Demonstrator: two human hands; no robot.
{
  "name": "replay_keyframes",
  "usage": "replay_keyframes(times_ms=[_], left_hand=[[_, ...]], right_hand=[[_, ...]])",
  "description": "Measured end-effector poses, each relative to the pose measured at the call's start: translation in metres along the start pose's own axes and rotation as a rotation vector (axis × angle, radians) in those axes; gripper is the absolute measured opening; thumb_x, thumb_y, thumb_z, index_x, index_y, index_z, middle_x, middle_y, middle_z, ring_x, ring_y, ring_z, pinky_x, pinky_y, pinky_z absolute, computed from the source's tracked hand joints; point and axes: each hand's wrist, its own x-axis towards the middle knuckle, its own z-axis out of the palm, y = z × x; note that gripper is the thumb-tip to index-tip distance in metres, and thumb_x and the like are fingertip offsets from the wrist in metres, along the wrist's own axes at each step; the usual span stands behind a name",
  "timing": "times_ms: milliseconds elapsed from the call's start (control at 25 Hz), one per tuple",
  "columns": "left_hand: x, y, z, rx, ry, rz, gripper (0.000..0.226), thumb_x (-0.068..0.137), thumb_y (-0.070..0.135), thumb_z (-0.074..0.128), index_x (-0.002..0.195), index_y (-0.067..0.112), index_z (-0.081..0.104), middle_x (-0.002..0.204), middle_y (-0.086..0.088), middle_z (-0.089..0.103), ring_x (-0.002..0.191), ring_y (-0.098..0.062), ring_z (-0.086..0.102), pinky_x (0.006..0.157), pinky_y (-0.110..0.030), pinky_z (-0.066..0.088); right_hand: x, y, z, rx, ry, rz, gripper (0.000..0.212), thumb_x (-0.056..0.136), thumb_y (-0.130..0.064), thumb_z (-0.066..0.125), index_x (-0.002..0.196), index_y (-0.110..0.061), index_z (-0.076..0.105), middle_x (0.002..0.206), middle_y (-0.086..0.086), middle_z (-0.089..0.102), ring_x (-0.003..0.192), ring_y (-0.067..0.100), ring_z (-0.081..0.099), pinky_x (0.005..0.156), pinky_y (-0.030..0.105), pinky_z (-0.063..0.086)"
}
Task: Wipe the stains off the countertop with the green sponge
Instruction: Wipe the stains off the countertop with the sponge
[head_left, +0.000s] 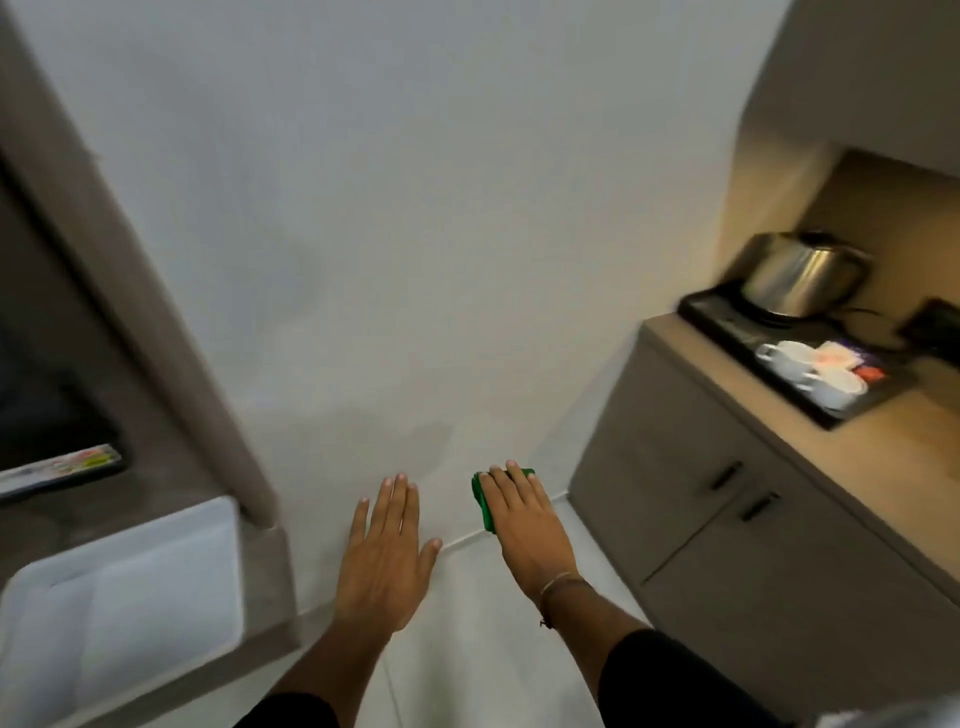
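Observation:
My right hand (524, 525) is stretched forward, palm down, with the green sponge (482, 499) held under its fingers; only the sponge's left and far edges show. My left hand (387, 551) is beside it, flat and empty, fingers spread. Both hands hover in front of a white wall, above the pale floor. The beige countertop (810, 431) lies to the right, apart from both hands. The picture is blurred and no stains can be made out.
On the countertop stands a black tray (727, 317) with a steel kettle (800, 275) and white cups (810, 369). Grey cabinet doors (691, 483) are below it. At left are a grey ledge with a white tray (130, 587) and a dark screen.

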Motion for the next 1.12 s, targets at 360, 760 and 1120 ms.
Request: replay_keyframes(times_ms=[360, 760, 1120], left_hand=[[0.112, 0.264, 0.002, -0.041, -0.002, 0.525, 0.085, 0.098, 0.062, 0.000, 0.162, 0.007, 0.004, 0.172, -0.015, 0.008, 0.158, -0.030, 0.001, 0.129, -0.054, 0.011], [0.229, 0.534, 0.042, -0.083, -0.080, 0.982, 0.079, 0.106, 0.055, 0.034, 0.162, 0.008, 0.004, 0.173, -0.014, 0.005, 0.158, -0.029, -0.003, 0.128, -0.056, 0.011], [0.316, 0.665, 0.093, -0.060, -0.158, 1.145, 0.078, 0.106, 0.058, 0.031, 0.162, 0.009, 0.008, 0.173, -0.015, 0.009, 0.158, -0.031, 0.003, 0.128, -0.056, 0.010]], right_hand=[[-0.133, 0.239, -0.077, -0.141, 0.071, 0.510, 0.076, 0.095, 0.009, 0.048, 0.162, -0.012, 0.018, 0.169, 0.012, 0.027, 0.158, 0.034, 0.010, 0.129, 0.051, 0.012], [-0.231, 0.442, -0.121, -0.215, 0.026, 1.025, 0.081, 0.097, -0.006, 0.068, 0.162, -0.014, 0.020, 0.169, 0.012, 0.027, 0.158, 0.034, 0.014, 0.125, 0.046, 0.008], [-0.259, 0.546, -0.106, -0.121, -0.138, 1.254, 0.089, 0.098, -0.032, 0.069, 0.163, -0.022, 0.009, 0.173, 0.005, 0.014, 0.159, 0.028, 0.008, 0.122, 0.045, 0.003]])
